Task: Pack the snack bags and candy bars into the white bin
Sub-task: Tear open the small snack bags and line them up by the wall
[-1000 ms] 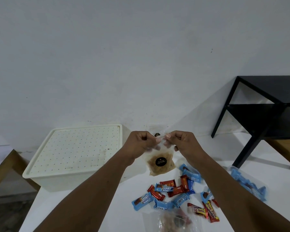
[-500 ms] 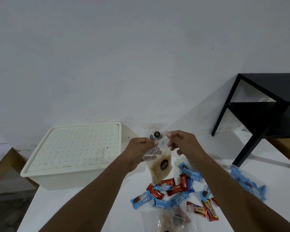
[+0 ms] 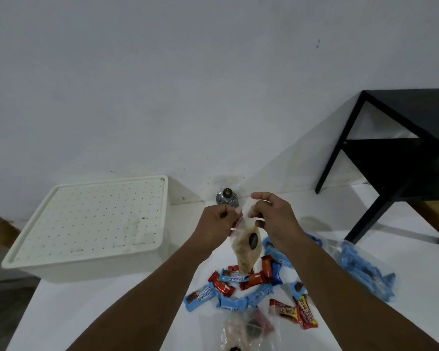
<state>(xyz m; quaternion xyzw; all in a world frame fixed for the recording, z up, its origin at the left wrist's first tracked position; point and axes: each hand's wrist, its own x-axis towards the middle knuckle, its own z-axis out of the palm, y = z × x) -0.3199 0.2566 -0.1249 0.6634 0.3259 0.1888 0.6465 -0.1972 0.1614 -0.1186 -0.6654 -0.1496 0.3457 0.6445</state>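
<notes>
Nothing packed yet: white bin (image 3: 86,264) lidded; left hand (image 3: 219,224) pinching clear snack bag (image 3: 246,247), right hand (image 3: 274,219) loosely curled, grip unclear; candy bars (image 3: 241,285) scattered on table (image 3: 107,312).

Clear snack bag (image 3: 249,330) blurred, cut by the bottom edge

Black shelf (image 3: 401,158) right; perhaps a knob (image 3: 227,196).

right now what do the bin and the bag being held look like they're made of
White bin: seemingly matte, off-white molded plastic, with a dotted lid that has rounded corners and a raised rim. Snack bag: thin clear plastic film; the tan contents show through, and it crumples in the left hand and right hand.
</notes>
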